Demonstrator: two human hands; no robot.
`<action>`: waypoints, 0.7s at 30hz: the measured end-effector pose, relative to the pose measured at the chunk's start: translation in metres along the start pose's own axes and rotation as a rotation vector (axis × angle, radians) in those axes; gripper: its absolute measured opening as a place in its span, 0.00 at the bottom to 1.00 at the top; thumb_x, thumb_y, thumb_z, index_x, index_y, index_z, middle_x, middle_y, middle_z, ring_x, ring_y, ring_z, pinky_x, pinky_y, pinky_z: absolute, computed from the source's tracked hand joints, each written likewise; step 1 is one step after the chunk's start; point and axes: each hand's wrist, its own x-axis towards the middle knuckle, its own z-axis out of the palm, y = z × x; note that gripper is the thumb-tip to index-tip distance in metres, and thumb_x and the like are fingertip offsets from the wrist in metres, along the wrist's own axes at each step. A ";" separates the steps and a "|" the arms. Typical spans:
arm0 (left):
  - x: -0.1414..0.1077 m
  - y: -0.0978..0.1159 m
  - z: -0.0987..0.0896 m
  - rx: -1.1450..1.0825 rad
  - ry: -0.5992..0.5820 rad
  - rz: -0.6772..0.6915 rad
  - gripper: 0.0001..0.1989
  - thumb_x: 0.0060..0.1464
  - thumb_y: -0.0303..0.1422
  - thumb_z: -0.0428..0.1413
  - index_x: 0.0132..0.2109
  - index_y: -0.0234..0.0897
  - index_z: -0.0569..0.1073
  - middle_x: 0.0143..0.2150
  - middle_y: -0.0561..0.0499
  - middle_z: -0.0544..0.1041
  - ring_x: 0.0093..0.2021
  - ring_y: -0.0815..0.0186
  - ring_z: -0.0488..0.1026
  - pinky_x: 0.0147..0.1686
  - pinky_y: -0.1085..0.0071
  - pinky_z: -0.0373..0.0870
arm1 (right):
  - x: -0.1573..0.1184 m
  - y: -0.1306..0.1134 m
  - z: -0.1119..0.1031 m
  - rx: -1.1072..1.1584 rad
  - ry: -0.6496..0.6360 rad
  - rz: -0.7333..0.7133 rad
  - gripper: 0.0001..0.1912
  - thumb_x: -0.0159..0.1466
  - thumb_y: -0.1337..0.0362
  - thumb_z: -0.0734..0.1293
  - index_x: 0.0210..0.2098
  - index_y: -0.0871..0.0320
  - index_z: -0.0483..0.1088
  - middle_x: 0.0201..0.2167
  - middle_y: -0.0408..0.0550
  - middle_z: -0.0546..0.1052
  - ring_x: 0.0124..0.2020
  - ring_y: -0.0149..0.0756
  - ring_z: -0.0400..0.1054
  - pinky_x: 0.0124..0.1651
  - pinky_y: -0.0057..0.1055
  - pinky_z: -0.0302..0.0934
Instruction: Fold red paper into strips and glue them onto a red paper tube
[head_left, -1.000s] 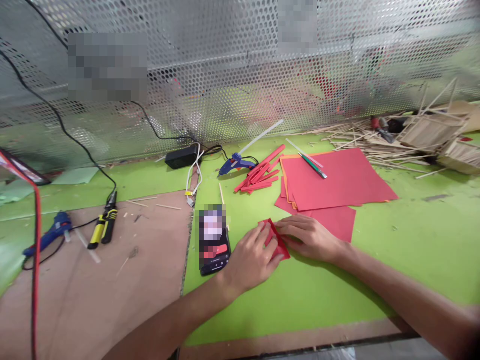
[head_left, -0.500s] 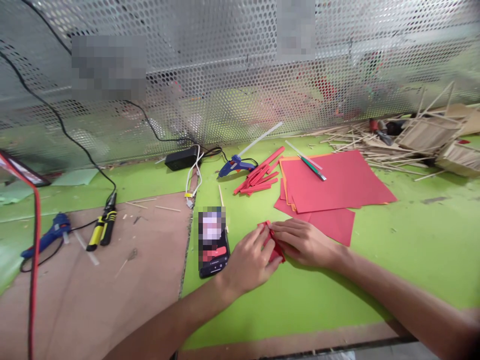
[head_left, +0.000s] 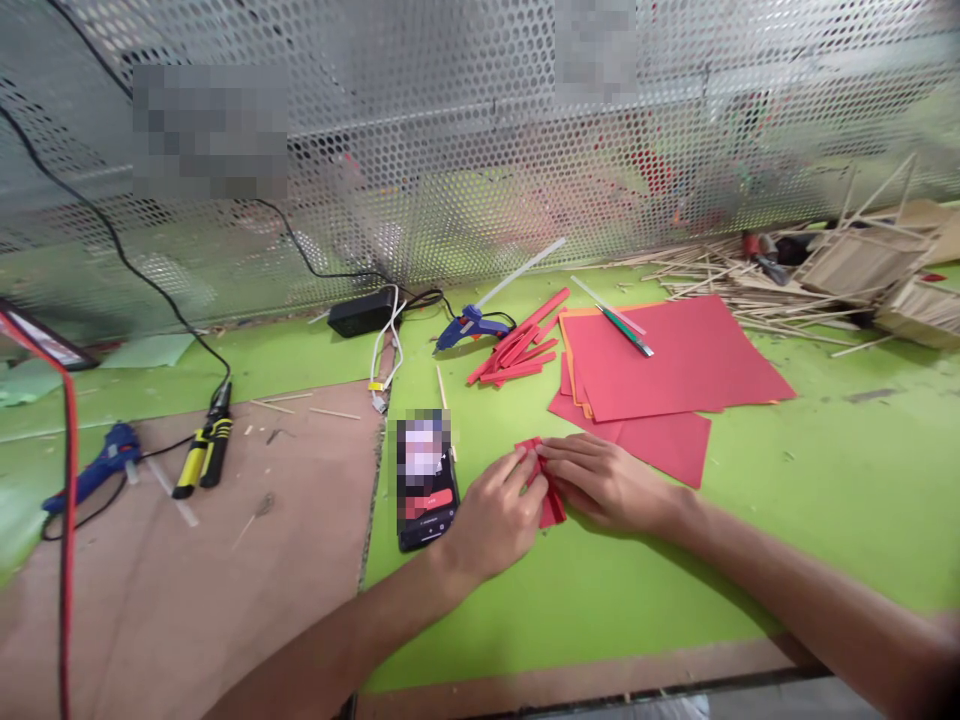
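A small folded piece of red paper (head_left: 553, 508) lies on the green table top, its upper end under my fingertips. My left hand (head_left: 501, 508) grips it from the left with curled fingers, thumb hidden. From the right, my right hand (head_left: 604, 482) pinches the upper part of the same paper, its fingers held together. Just beyond them are red paper sheets (head_left: 675, 365) with an orange one between, and a green-handled craft knife (head_left: 626, 332) on top. Folded red paper strips (head_left: 517, 352) form a pile ahead of my hands.
A phone (head_left: 427, 485) lies left of my left hand. Behind it are a blue glue gun (head_left: 471, 328) and a black power adapter (head_left: 364, 312). A second glue gun (head_left: 105, 465) and a yellow-black soldering iron (head_left: 202, 455) lie left. Thin wooden sticks (head_left: 757, 290) pile up at the back right.
My left fingers have curled in and the left thumb has gone out of sight. The red paper's lower end now shows flatter and more openly. My right hand has barely moved.
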 end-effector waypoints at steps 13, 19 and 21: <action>0.005 -0.002 -0.002 0.008 -0.031 -0.038 0.17 0.70 0.31 0.51 0.57 0.23 0.76 0.60 0.30 0.80 0.62 0.50 0.79 0.63 0.57 0.78 | 0.000 -0.001 0.002 -0.013 -0.019 -0.025 0.12 0.73 0.70 0.63 0.53 0.66 0.73 0.56 0.67 0.80 0.61 0.55 0.75 0.62 0.52 0.75; 0.006 -0.005 -0.003 0.014 0.007 0.035 0.14 0.69 0.28 0.52 0.53 0.23 0.78 0.56 0.33 0.83 0.60 0.50 0.80 0.63 0.57 0.78 | -0.002 0.002 0.002 -0.010 0.068 0.001 0.11 0.72 0.71 0.65 0.52 0.64 0.73 0.51 0.63 0.82 0.54 0.51 0.79 0.58 0.49 0.77; 0.006 -0.005 -0.002 0.016 0.018 0.044 0.14 0.69 0.27 0.52 0.52 0.24 0.78 0.55 0.33 0.83 0.59 0.50 0.81 0.63 0.57 0.78 | -0.002 0.003 0.002 -0.013 0.079 0.008 0.11 0.72 0.71 0.66 0.53 0.63 0.73 0.50 0.61 0.83 0.53 0.50 0.80 0.57 0.49 0.77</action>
